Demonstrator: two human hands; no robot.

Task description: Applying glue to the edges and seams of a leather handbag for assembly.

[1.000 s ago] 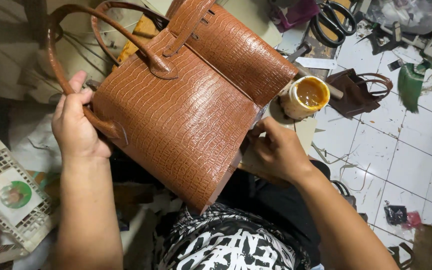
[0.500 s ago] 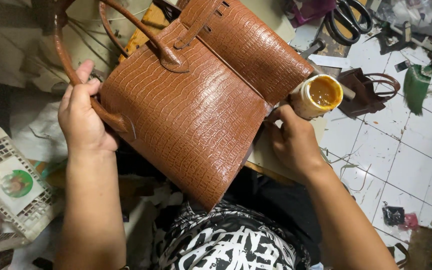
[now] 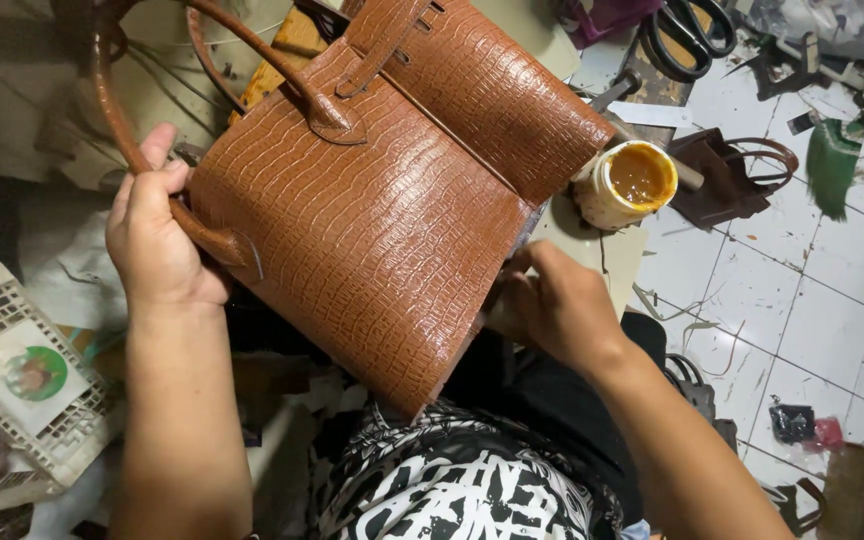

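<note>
Centrally, a brown crocodile-embossed leather handbag [image 3: 382, 210] fills the middle of the frame, tilted so its flap points to the upper right and one bottom corner dips toward the lower centre. At mid-left, the left hand [image 3: 157, 235] grips the bag's side edge where one handle [image 3: 117, 120] is anchored, fingers curled together around that edge with the thumb lying on top. Right of centre, the right hand [image 3: 552, 305] sits at the bag's opposite edge, its fingers bent and bunched against the seam; whether they pinch anything there I cannot tell. Just beyond the flap, at the upper right, stands an open jar of amber glue [image 3: 632, 180]. Black-handled scissors [image 3: 687, 30] lie along the top edge on the white tiled floor [image 3: 802, 320]. A white plastic basket [image 3: 22, 380] rests at lower left.
</note>
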